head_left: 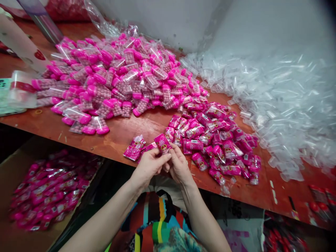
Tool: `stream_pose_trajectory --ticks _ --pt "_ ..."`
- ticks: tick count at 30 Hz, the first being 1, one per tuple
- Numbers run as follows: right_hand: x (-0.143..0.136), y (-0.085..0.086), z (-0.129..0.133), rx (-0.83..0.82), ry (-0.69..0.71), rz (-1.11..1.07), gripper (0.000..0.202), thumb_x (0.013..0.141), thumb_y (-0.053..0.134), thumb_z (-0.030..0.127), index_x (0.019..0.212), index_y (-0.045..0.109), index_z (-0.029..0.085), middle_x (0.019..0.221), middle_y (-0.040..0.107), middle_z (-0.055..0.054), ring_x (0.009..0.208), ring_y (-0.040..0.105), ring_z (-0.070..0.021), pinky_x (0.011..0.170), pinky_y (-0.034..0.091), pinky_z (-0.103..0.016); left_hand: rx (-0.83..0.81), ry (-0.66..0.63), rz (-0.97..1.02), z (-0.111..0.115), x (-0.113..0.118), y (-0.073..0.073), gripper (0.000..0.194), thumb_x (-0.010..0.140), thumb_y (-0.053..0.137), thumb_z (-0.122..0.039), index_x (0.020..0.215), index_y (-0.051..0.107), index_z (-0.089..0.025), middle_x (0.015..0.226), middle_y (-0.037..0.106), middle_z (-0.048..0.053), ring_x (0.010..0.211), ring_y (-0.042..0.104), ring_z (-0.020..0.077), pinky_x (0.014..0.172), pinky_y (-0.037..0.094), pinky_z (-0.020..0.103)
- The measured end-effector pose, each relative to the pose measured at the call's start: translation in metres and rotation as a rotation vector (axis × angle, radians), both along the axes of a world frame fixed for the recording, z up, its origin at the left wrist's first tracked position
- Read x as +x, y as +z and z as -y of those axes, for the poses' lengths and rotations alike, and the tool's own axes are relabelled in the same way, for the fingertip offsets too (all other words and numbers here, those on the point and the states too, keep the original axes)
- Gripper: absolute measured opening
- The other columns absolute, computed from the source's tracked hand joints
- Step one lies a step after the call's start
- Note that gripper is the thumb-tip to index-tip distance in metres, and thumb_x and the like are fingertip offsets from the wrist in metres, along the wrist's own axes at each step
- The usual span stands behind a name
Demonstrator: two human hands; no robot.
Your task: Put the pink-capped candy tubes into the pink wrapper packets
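Observation:
A small pink printed packet (pixel 162 142) is pinched between my two hands at the table's front edge. My left hand (pixel 149 163) is closed, its thumb and fingers at the packet's lower edge. My right hand (pixel 179 163) is closed too, fingertips meeting those of the left at the packet's lower right. What lies inside the fingers is hidden. Beside the left fingers, more pink packets (pixel 134 147) lie on the wood. Right of my hands spreads a heap of pink-wrapped packets (pixel 217 134), some with clear plastic showing.
Behind is a big pile of clear tubes with pink caps and beads (pixel 123 77). Clear empty plastic containers (pixel 286 101) cover the right side. A box of pink packets (pixel 52 189) stands below left. Bottles (pixel 23 42) stand at the far left of the red-brown table (pixel 105 147).

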State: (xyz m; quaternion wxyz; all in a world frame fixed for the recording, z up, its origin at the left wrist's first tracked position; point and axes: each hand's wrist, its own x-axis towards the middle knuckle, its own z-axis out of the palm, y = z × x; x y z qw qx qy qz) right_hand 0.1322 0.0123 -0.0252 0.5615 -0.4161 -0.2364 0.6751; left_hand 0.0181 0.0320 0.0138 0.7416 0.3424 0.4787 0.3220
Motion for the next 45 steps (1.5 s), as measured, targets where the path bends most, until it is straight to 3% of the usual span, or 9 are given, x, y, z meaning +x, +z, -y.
stream_pose_trajectory --ticks 4,6,11,15,18,25,28,34,45 --pt "0.038 0.027 -0.004 0.067 -0.305 0.114 0.028 0.083 0.068 0.039 0.105 0.057 0.025 0.068 0.062 0.005 0.045 0.047 -0.0059 0.042 0.037 -0.017 -0.007 -0.139 -0.014 0.013 0.0 0.006 0.04 0.077 0.067 -0.041 0.107 0.068 -0.015 0.054 0.059 -0.003 0.035 0.035 0.0053 0.037 0.022 0.02" --pt "0.061 0.043 -0.007 0.121 -0.442 0.115 0.034 0.083 0.062 0.053 0.1 0.058 0.025 0.078 0.066 0.002 0.043 0.043 -0.0047 0.04 0.036 -0.019 -0.019 -0.182 -0.072 0.019 -0.005 0.007 0.035 0.077 0.066 -0.041 0.099 0.071 -0.015 0.058 0.062 -0.001 0.034 0.034 0.0049 0.037 0.022 0.021" --pt "0.053 0.042 -0.008 0.089 -0.126 0.525 0.045 0.09 0.046 0.057 0.121 0.052 0.025 0.085 0.07 -0.003 0.047 0.052 -0.0103 0.041 0.036 -0.022 0.131 -0.003 -0.302 0.016 -0.028 -0.011 0.028 0.081 0.061 -0.039 0.068 0.068 -0.016 0.062 0.065 0.002 0.041 0.045 0.0078 0.044 0.035 0.022" --pt "0.012 0.012 -0.005 0.111 0.055 1.336 0.028 0.086 0.06 0.042 0.103 0.062 0.019 0.096 0.066 -0.008 0.076 0.061 -0.0182 0.062 0.044 -0.028 0.238 0.053 -0.412 0.009 -0.035 -0.033 0.023 0.081 0.061 -0.036 0.088 0.071 -0.017 0.064 0.066 0.002 0.056 0.059 0.0145 0.055 0.045 0.025" --pt "0.006 0.0 -0.006 0.099 0.088 1.621 0.017 0.092 0.052 0.034 0.089 0.061 0.02 0.092 0.063 -0.007 0.079 0.06 -0.0194 0.064 0.042 -0.028 0.327 0.018 -0.568 0.011 -0.035 -0.041 0.031 0.08 0.063 -0.039 0.099 0.072 -0.017 0.061 0.064 0.001 0.055 0.058 0.0157 0.055 0.043 0.026" --pt "0.027 0.01 -0.008 0.395 0.14 1.267 0.011 0.092 0.051 0.024 0.086 0.059 0.021 0.09 0.061 -0.003 0.083 0.058 -0.016 0.076 0.044 -0.028 0.442 0.047 -0.608 0.008 -0.035 -0.028 0.04 0.08 0.065 -0.042 0.113 0.067 -0.02 0.061 0.059 -0.002 0.055 0.054 0.0147 0.056 0.041 0.026" --pt "0.023 0.017 -0.01 0.454 0.172 1.066 0.008 0.09 0.055 0.025 0.095 0.061 0.023 0.093 0.061 -0.002 0.084 0.057 -0.0156 0.077 0.045 -0.028 0.52 0.057 -0.486 0.001 -0.031 -0.016 0.022 0.079 0.066 -0.035 0.094 0.073 -0.02 0.072 0.062 0.001 0.065 0.055 0.0142 0.062 0.042 0.026" --pt "-0.005 0.013 -0.017 0.15 -0.012 0.49 0.03 0.089 0.057 0.031 0.116 0.045 0.026 0.076 0.055 0.005 0.067 0.055 -0.0116 0.064 0.044 -0.023 0.082 0.276 -0.075 -0.003 -0.015 -0.003 0.028 0.073 0.07 -0.038 0.06 0.057 -0.016 0.048 0.044 -0.005 0.041 0.034 0.0063 0.041 0.025 0.021" --pt "-0.023 0.027 -0.058 0.539 0.013 0.971 0.017 0.092 0.042 0.017 0.103 0.054 0.022 0.093 0.061 -0.004 0.085 0.06 -0.0171 0.077 0.047 -0.03 -0.035 0.327 0.042 -0.039 -0.027 0.005 0.041 0.063 0.079 -0.042 0.058 0.047 -0.018 0.038 0.031 -0.01 0.035 0.021 0.0027 0.039 0.013 0.02"
